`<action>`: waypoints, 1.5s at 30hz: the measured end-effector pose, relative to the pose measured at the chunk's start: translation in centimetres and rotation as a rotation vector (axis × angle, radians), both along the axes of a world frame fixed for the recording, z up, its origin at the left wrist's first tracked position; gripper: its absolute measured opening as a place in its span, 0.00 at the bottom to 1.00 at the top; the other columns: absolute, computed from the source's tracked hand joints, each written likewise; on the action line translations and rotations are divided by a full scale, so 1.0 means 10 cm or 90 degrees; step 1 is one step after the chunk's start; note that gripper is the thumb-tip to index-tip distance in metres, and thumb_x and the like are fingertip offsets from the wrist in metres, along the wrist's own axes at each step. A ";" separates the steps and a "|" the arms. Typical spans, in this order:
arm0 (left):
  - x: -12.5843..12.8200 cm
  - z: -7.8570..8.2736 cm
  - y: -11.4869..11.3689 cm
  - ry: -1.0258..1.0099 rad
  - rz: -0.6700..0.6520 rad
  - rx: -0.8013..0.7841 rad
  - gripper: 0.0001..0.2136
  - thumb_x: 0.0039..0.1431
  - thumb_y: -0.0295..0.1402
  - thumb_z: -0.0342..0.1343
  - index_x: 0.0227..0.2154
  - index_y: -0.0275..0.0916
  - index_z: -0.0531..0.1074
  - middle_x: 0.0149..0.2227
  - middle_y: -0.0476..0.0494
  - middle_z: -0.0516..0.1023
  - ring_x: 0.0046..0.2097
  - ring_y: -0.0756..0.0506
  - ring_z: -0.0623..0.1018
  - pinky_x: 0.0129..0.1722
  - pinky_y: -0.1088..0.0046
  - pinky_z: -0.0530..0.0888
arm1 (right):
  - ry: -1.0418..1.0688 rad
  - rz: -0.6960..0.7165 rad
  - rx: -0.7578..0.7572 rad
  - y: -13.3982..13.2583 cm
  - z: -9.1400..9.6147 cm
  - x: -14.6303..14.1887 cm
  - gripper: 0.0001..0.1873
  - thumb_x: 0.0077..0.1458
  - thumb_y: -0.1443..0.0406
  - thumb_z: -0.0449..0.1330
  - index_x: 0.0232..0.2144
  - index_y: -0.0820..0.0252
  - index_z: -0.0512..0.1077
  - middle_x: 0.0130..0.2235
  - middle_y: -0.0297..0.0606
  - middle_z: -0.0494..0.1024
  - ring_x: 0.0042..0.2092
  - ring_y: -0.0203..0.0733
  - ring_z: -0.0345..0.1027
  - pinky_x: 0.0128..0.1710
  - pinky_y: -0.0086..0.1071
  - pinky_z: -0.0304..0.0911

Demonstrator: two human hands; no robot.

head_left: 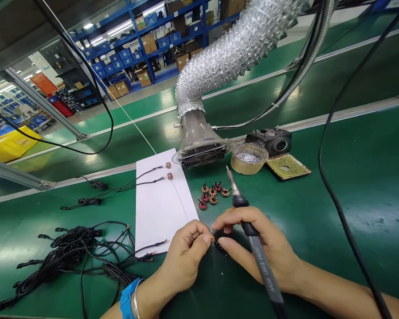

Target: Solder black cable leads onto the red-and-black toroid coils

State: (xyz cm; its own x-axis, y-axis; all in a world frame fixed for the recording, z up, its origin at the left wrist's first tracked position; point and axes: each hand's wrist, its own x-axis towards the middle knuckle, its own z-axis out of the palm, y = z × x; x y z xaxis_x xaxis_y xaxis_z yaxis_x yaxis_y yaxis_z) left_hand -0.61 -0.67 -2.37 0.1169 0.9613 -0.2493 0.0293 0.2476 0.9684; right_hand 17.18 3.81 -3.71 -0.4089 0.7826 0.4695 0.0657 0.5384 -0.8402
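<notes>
My left hand (190, 254) is closed in a pinch near the bench middle, and a thin yellow wire (212, 237) shows at its fingertips. A soldering iron (261, 261) lies across my right hand (269, 248), its tip pointing up and away. The same hand's thumb and fingers also grip a black ring-shaped part (221, 241), partly hidden by the fingers. The wire's end meets or nearly meets that ring; which one I cannot tell. Just beyond the hands sit several small wound ring coils (213, 191), with red or orange windings.
A white sheet (159, 199) carries two small coils (170, 176) and cable ends. Bundled black cables (69, 248) lie left. Behind stand a fume extractor hood (201, 137), a tub of metal shavings (249, 166), a sponge tray (287, 167) and a black iron holder (272, 141). A black cord (326, 168) hangs right.
</notes>
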 end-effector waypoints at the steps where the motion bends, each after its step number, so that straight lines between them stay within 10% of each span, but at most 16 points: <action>1: -0.02 -0.01 0.00 0.006 -0.020 0.006 0.17 0.60 0.49 0.53 0.29 0.38 0.65 0.25 0.53 0.58 0.28 0.51 0.56 0.30 0.75 0.56 | 0.000 0.014 -0.015 0.01 0.01 0.01 0.16 0.55 0.71 0.59 0.44 0.52 0.64 0.37 0.34 0.76 0.35 0.36 0.73 0.35 0.28 0.71; 13: -0.16 0.12 0.00 -0.027 -0.269 -0.111 0.23 0.56 0.55 0.54 0.31 0.36 0.65 0.26 0.53 0.57 0.29 0.51 0.55 0.28 0.74 0.54 | 0.146 0.314 -0.133 0.14 -0.06 0.02 0.21 0.56 0.74 0.63 0.49 0.52 0.66 0.36 0.32 0.80 0.36 0.33 0.77 0.38 0.26 0.73; 31: -0.05 0.18 -0.03 0.225 -0.219 0.034 0.09 0.61 0.29 0.48 0.36 0.39 0.74 0.37 0.47 0.76 0.38 0.46 0.71 0.38 0.72 0.68 | -0.035 0.124 0.244 0.01 0.02 -0.10 0.18 0.56 0.77 0.56 0.47 0.58 0.65 0.34 0.38 0.76 0.35 0.40 0.67 0.35 0.33 0.66; 45: -0.15 0.11 0.01 0.023 -0.219 -0.178 0.15 0.57 0.46 0.57 0.32 0.37 0.71 0.23 0.53 0.63 0.26 0.52 0.61 0.27 0.75 0.58 | -0.059 0.227 0.140 0.15 0.09 0.09 0.16 0.58 0.77 0.56 0.47 0.58 0.65 0.33 0.33 0.77 0.32 0.33 0.67 0.32 0.27 0.63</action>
